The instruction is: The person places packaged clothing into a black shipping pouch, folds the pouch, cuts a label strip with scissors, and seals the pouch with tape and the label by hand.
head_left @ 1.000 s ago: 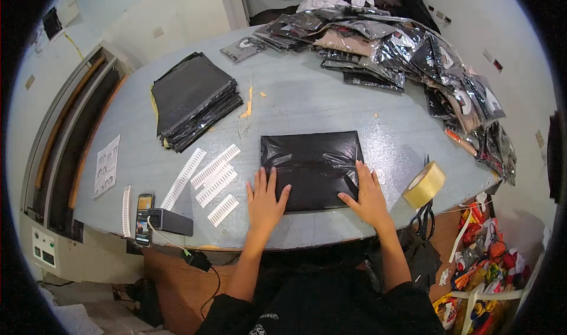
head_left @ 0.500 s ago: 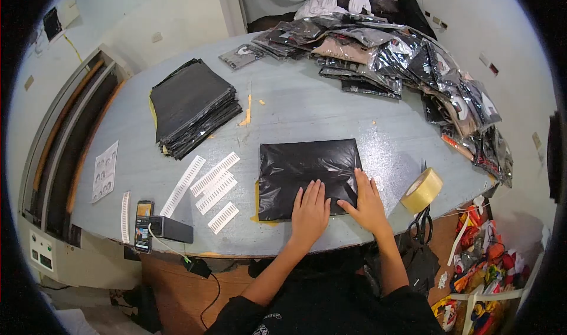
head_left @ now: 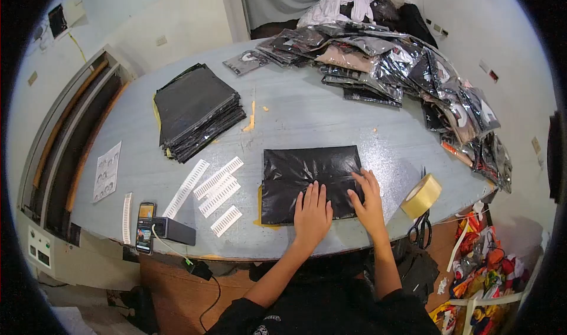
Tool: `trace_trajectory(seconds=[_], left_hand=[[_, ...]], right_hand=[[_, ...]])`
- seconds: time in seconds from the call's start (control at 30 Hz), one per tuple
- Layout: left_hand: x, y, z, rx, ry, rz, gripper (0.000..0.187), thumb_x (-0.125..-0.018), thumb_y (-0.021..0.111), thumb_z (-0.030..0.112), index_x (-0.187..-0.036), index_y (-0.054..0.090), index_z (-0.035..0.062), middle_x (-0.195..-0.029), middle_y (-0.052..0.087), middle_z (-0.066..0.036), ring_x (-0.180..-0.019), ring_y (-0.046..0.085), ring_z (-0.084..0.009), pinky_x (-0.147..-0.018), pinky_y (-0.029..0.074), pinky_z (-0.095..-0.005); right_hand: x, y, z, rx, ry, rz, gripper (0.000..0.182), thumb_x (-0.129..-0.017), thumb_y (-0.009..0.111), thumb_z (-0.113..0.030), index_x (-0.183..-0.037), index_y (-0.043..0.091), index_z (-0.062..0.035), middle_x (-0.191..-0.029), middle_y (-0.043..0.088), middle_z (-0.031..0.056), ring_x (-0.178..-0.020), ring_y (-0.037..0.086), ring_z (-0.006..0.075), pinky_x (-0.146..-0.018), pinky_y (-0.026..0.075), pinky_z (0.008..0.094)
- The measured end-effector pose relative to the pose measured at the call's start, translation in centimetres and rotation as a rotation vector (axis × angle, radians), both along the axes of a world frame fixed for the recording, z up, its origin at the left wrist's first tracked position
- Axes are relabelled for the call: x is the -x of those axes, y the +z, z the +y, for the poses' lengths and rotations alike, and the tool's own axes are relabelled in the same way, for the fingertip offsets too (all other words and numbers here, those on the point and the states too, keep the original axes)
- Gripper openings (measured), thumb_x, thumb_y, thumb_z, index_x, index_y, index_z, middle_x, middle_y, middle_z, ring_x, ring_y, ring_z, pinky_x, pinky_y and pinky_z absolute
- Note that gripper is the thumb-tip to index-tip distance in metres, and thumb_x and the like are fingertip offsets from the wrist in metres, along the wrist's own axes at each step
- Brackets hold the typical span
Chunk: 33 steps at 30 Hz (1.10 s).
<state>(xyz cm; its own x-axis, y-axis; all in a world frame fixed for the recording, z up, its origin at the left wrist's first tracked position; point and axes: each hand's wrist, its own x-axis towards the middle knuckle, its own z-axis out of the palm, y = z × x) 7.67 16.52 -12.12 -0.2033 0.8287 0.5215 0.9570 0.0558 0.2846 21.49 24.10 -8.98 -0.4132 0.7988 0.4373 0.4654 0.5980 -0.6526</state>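
A shiny black plastic mailer bag (head_left: 289,178) lies flat on the blue-grey table (head_left: 195,128) in front of me. My left hand (head_left: 313,214) rests palm down on its lower middle, fingers stretched out. On the right edge of the bag lies my right hand (head_left: 370,205), its fingers also extended and slightly apart. Nothing is gripped in either hand. To the right a roll of clear yellowish tape (head_left: 421,196) stands near black-handled scissors (head_left: 420,231). Strips of printed labels (head_left: 218,177) lie left of the bag.
A stack of black mailer bags (head_left: 198,110) sits at the back left. Clear-packed garments (head_left: 378,57) pile along the far right edge. At front left are a phone (head_left: 144,225), a dark box (head_left: 177,231) and a printed sheet (head_left: 107,171). Colourful scraps (head_left: 490,276) fill the floor at right.
My right hand's fingers have slid slightly inward on the bag's right side. My left hand stays on the bag. The whole view has shifted slightly.
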Motion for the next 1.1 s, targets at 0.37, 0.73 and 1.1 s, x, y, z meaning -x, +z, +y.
trace_trajectory(seconds=[0.37,0.73,1.1], left_hand=[[0.2,-0.2,0.1,-0.032,-0.010,-0.020,0.042,-0.083,0.051,0.022,-0.119,0.051,0.0015,-0.127,0.045,-0.022,-0.120,0.042,-0.0320,-0.100,0.031,-0.0435],[0.0,0.0,0.0,-0.016,0.022,-0.074,0.041,-0.084,0.051,0.022,-0.122,0.051,0.0064,-0.128,0.040,-0.028,-0.122,0.037,-0.0388,-0.103,0.027,-0.0462],[0.1,-0.1,0.0,-0.012,0.020,-0.060,0.042,-0.085,0.050,0.023,-0.122,0.051,0.0060,-0.130,0.038,-0.029,-0.123,0.036,-0.0397,-0.103,0.027,-0.0464]], right_hand=[[4.1,-0.4,2.3,0.238,-0.072,0.171,0.014,-0.075,0.067,-0.017,-0.084,0.069,-0.0074,-0.132,0.042,0.0182,-0.131,0.022,0.0395,-0.107,0.017,0.0447],[6.2,-2.3,3.9,0.060,-0.031,0.026,0.014,-0.076,0.065,-0.020,-0.083,0.070,-0.0088,-0.130,0.045,0.0161,-0.132,0.013,0.0436,-0.105,0.014,0.0545],[6.8,-2.6,3.6,-0.037,-0.093,-0.015,0.013,-0.077,0.063,-0.018,-0.083,0.069,-0.0077,-0.126,0.048,0.0163,-0.131,0.018,0.0419,-0.106,0.015,0.0533]])
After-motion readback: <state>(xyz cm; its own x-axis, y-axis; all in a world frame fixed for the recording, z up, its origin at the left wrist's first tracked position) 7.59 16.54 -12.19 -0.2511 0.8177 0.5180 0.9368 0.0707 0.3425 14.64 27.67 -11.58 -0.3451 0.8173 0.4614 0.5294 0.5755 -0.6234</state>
